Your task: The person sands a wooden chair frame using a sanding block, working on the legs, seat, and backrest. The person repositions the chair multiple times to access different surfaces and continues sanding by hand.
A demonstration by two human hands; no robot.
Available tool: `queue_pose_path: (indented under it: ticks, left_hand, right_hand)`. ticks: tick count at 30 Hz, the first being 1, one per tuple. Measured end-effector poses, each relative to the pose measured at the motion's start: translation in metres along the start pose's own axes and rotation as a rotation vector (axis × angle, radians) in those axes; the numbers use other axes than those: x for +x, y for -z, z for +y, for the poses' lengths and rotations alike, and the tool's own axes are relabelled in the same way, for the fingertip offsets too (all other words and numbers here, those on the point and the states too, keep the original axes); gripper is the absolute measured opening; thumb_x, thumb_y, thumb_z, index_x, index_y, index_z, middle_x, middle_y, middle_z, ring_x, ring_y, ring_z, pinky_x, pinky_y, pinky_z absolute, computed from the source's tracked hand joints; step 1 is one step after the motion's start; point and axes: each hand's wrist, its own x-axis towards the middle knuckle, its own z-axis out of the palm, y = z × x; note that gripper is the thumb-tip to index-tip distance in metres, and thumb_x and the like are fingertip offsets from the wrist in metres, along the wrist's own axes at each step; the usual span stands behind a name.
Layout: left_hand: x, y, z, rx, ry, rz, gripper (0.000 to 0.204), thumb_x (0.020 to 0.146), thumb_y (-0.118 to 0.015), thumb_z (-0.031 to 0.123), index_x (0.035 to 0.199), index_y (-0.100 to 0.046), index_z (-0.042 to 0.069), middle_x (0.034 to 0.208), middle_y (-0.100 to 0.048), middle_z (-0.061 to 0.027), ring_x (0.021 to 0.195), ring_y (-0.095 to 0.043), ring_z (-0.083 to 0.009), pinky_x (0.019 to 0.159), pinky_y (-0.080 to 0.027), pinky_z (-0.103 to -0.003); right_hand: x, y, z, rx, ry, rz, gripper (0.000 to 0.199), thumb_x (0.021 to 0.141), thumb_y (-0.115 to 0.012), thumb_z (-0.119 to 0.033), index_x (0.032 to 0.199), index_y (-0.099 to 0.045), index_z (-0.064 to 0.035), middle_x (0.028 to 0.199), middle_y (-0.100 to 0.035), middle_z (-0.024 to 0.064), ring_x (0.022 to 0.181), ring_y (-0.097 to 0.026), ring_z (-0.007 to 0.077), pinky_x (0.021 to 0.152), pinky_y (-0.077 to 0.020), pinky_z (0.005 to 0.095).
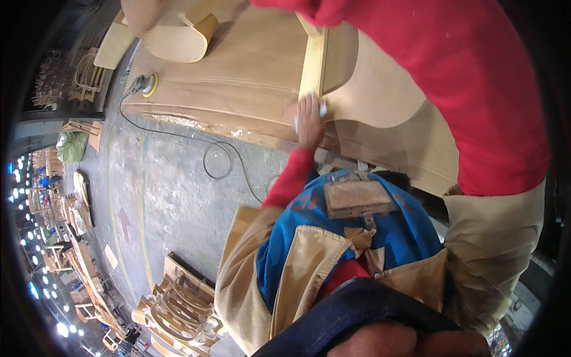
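My left hand [310, 122] is closed on a small whitish pad [323, 108]. It presses the pad at the near end of a pale wooden bar [311, 68], where the bar meets a broad curved wooden panel [380, 98]. Blur hides what exactly the pad is. My right arm, in a red sleeve [452, 65], reaches over the panel and leaves the picture at the top edge, its hand out of sight. A blurred skin-toned shape [141, 13] shows at the top left; I cannot tell whose it is.
A brown-covered workbench [232, 89] carries a curved wooden piece [181, 44] and a sander with a yellow pad [147, 84]. The sander's cord [205, 138] loops down over the grey floor [172, 196]. Curved wooden parts [178, 309] are stacked at lower left.
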Motion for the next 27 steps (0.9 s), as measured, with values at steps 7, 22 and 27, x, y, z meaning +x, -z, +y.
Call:
queue_pose_path:
  ticks: [7,22,27]
  left_hand:
    - [0.008,-0.013,0.001,0.060,0.013,-0.028,0.060,0.085,-0.046,0.011,0.141,-0.035,-0.009,0.144,-0.039,-0.0287,0.137,-0.031,-0.0451,0.115,-0.022,-0.052]
    - [0.052,-0.023,0.001,0.069,-0.155,0.088,0.062,0.076,-0.060,0.011,0.133,-0.043,-0.007,0.135,-0.045,-0.0267,0.128,-0.040,-0.0422,0.108,-0.032,-0.049]
    - [0.039,-0.017,-0.001,-0.037,-0.099,-0.002,0.064,0.080,-0.054,0.011,0.140,-0.039,-0.005,0.145,-0.040,-0.0252,0.136,-0.035,-0.0413,0.113,-0.026,-0.050]
  right_hand:
    - [0.000,0.005,0.009,0.006,-0.019,0.004,0.074,0.059,-0.072,-0.022,0.129,-0.057,-0.0014,0.111,-0.065,0.0198,0.096,-0.065,0.0322,0.082,-0.0515,0.0392]
    - [-0.005,0.004,0.015,-0.002,-0.047,0.017,0.071,0.061,-0.071,-0.022,0.128,-0.058,-0.0020,0.111,-0.065,0.0195,0.096,-0.065,0.0323,0.082,-0.0516,0.0401]
    - [-0.022,0.003,0.013,-0.014,-0.056,0.026,0.071,0.061,-0.071,-0.022,0.128,-0.058,-0.0022,0.111,-0.065,0.0194,0.097,-0.066,0.0323,0.082,-0.0517,0.0404]
